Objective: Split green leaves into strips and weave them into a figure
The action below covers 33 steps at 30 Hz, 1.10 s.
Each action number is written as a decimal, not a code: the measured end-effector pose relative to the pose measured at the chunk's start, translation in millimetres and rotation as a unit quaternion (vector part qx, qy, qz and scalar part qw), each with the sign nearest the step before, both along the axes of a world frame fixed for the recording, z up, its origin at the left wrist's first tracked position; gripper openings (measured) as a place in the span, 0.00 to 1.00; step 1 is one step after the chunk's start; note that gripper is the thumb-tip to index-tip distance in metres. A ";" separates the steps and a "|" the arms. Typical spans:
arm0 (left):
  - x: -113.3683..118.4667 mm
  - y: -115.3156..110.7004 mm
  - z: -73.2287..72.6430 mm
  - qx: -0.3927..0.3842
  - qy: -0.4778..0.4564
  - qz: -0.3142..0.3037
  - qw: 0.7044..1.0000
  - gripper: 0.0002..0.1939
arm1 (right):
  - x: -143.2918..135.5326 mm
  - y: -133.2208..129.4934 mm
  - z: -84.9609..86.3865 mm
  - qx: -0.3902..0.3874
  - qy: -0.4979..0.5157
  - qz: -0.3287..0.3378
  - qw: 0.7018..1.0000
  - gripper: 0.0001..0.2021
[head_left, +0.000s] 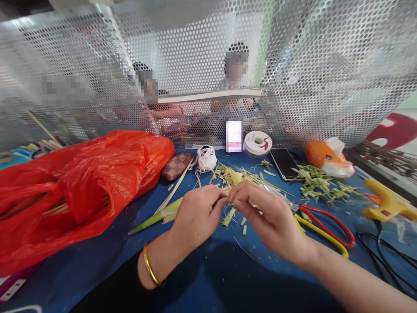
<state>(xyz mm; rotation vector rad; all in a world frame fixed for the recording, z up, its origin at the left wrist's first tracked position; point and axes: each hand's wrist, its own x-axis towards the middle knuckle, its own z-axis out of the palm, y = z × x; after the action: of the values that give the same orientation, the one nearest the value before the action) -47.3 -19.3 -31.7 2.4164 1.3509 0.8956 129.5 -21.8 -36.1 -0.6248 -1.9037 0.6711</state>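
My left hand (198, 215), with a gold bangle on its wrist, is closed in a pinch. Its fingertips meet those of my right hand (269, 217), also pinched, over the middle of the blue table (224, 269). What sits between the fingers is too small and hidden to make out. Just behind them lies a pale yellow-green leaf piece (233, 177), among cut leaf scraps (229, 217). A long green leaf (146, 224) passes partly behind my left hand. Beside my right wrist are red-handled scissors (339, 226) and a yellow-handled tool (325, 234).
A red plastic bag (130, 169) fills the left. White string (206, 159), a checkered pouch (177, 166), a ribbon spool (258, 143), a lit phone (234, 135) and a dark phone (285, 164) lie behind. Tissues (325, 156) and a yellow glue gun (387, 204) are right. People sit beyond perforated metal (192, 56).
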 end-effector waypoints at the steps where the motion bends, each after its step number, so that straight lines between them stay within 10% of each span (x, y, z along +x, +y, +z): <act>1: -0.4 0.1 0.7 0.002 0.005 -0.017 1.000 0.08 | 2.5 1.9 2.4 -0.048 0.019 -0.009 0.999 0.09; 8: -0.1 0.5 8.8 -0.001 -0.010 -0.129 0.992 0.06 | 12.8 21.1 1.9 -0.424 0.205 0.064 0.880 0.08; 12: 1.0 0.0 10.5 -0.037 -0.087 -0.092 0.991 0.05 | 8.4 25.3 -9.5 -0.562 0.297 0.117 0.763 0.07; 15: 2.0 -0.5 8.3 -0.067 -0.141 -0.034 0.987 0.06 | 0.6 21.6 -16.2 -0.585 0.321 0.135 0.732 0.06; 18: 3.4 -0.5 5.7 -0.080 -0.172 0.016 0.982 0.07 | -8.0 14.0 -18.2 -0.561 0.311 0.118 0.758 0.07; 21: 3.7 1.1 4.7 -0.078 -0.185 0.055 0.978 0.07 | -14.2 6.2 -18.7 -0.478 0.233 0.064 0.844 0.09; 26: 1.9 4.9 4.0 -0.062 -0.190 0.092 0.976 0.06 | -15.3 -4.6 -23.5 -0.174 -0.014 -0.051 0.983 0.10; 33: 1.2 4.3 -0.9 -0.056 -0.165 0.075 0.982 0.07 | -9.9 -4.6 -25.5 0.142 -0.102 -0.072 0.982 0.09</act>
<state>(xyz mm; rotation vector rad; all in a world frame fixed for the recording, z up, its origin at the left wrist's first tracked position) -46.1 -15.1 -32.6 1.9944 1.4237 1.1643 119.6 -26.4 -61.6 -0.6582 -2.0718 0.2419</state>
